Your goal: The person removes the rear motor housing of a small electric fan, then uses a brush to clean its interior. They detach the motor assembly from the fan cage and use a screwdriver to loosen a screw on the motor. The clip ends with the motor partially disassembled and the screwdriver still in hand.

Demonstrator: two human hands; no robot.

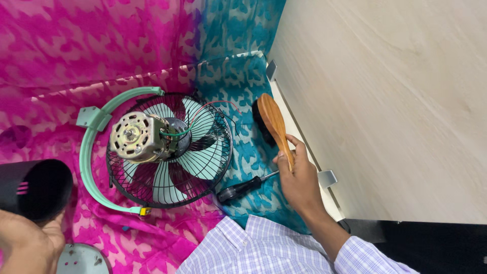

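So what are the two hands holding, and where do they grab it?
Right hand grips the wooden brush with black bristles by its handle. Left hand holds a black tube-shaped thing from underneath.

home repair spot, on a bed or floor mat

pink and teal patterned cloth (61, 45) as work surface beside pale wood-grain furniture panel (395, 101); small dismantled fan (167, 149) with bare motor (136, 137); loose screwdriver (243, 187); no bench or racks.

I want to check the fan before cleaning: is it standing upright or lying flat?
Lying flat. The fan rests grille-down on the cloth, with its motor facing up toward the camera.
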